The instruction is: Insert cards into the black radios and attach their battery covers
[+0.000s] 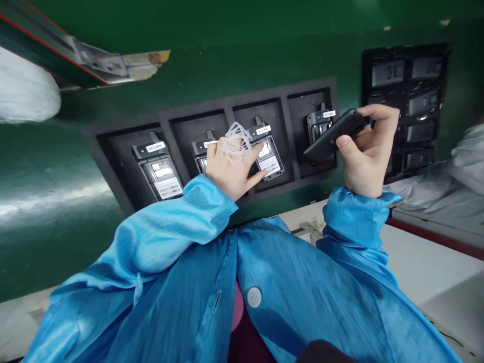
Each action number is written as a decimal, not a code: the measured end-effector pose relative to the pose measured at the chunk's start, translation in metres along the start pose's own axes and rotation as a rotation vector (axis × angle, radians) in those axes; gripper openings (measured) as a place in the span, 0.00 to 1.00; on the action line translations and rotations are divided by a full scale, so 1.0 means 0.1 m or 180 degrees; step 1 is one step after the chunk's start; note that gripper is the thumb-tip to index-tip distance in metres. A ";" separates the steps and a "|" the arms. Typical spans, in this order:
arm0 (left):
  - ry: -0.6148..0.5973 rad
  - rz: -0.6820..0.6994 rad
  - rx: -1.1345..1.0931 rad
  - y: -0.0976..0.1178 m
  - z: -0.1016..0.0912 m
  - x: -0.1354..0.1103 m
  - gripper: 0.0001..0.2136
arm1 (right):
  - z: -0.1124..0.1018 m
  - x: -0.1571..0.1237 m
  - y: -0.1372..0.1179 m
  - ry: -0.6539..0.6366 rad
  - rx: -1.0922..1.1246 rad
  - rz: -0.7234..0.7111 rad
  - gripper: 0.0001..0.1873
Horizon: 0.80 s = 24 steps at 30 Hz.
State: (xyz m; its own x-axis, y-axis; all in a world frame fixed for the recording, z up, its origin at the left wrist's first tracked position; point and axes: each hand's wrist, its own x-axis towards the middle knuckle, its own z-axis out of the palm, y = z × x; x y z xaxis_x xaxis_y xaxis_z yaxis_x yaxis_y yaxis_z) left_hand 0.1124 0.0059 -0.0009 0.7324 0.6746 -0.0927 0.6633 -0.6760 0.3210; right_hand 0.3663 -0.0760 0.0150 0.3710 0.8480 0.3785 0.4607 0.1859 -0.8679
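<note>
My left hand (232,169) reaches over a handheld radio (267,154) that lies in a black foam tray (227,118). Its thumb and index finger are spread and touch the radio's open back, where a white barcode label shows. Thin white loops (237,142) sit bunched over that hand's fingers. My right hand (366,151) pinches a black slab, apparently a battery pack (335,136), tilted above the tray's right compartment. Beneath it another radio (316,123) is partly hidden. Farther left lie a radio (162,171) with its back exposed and a radio (199,151) mostly covered by my left hand.
At the right, a black tray (406,96) holds several dark battery-like blocks. Crumpled whitish plastic (431,176) lies beside it. A metal bracket (109,65) stands on the green work surface (227,65) at the upper left, near a plastic-wrapped bundle (26,88).
</note>
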 end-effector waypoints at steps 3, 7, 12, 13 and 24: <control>0.0019 0.0027 0.0042 0.00 -0.04 -0.01 0.27 | 0.08 0.02 -0.06 -0.0219 -0.0138 0.0022 0.24; 0.0082 -0.0091 -0.0062 -0.06 -0.13 -0.10 0.26 | 0.21 0.08 -0.15 -0.0681 -0.0496 0.0197 0.27; 0.0171 -0.0338 -0.0198 0.00 -0.11 -0.20 0.25 | 0.38 0.23 -0.20 -0.1549 -0.0666 0.0495 0.29; 0.0155 -0.0339 -0.0229 0.03 -0.08 -0.20 0.25 | 0.41 0.25 -0.20 -0.1703 -0.0642 0.0499 0.29; -0.0032 -0.0396 -0.0272 0.19 0.05 -0.08 0.29 | 0.59 0.28 -0.10 -0.2549 -0.0835 0.0649 0.28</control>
State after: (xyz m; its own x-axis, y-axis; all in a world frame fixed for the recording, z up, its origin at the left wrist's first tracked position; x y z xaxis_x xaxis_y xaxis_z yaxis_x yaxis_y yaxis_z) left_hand 0.1195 -0.0137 0.0014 0.6472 0.7482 -0.1460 0.7337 -0.5595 0.3855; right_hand 0.3240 -0.0250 0.0150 -0.1674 0.9649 -0.2025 0.6546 -0.0448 -0.7546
